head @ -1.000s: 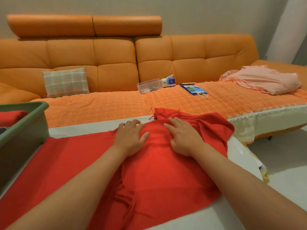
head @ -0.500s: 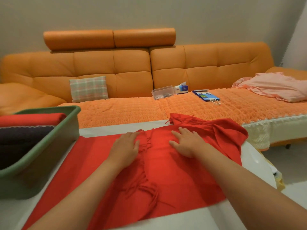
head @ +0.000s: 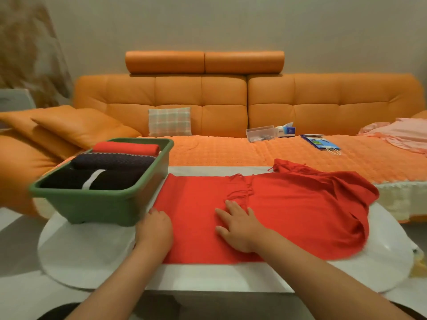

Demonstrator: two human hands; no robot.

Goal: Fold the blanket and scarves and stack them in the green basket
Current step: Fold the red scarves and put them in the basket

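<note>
A red fringed scarf point(head: 288, 211) lies spread across the white table point(head: 208, 276), its right end bunched and draped over the edge. My left hand point(head: 155, 229) sits at the scarf's left end with fingers curled over that edge. Flat on the cloth near the middle, just below the fringe, my right hand point(head: 238, 225) presses down. The green basket point(head: 101, 205) stands on the table's left, touching the scarf's far left corner. It holds a folded red piece point(head: 126, 147), a dark navy one point(head: 113, 160) and a black one with a white stripe point(head: 92, 179).
An orange sofa point(head: 221, 102) runs behind the table. A pink blanket point(head: 403, 135) lies on its right seat. Also on the seat are a plaid cushion point(head: 169, 121), a clear box point(head: 260, 133), a tissue box point(head: 286, 130) and a blue bag point(head: 321, 142).
My left hand has slid left along the scarf to its left end and curled there. My right hand has also slid left over the cloth. The view has pulled back, showing more basket.
</note>
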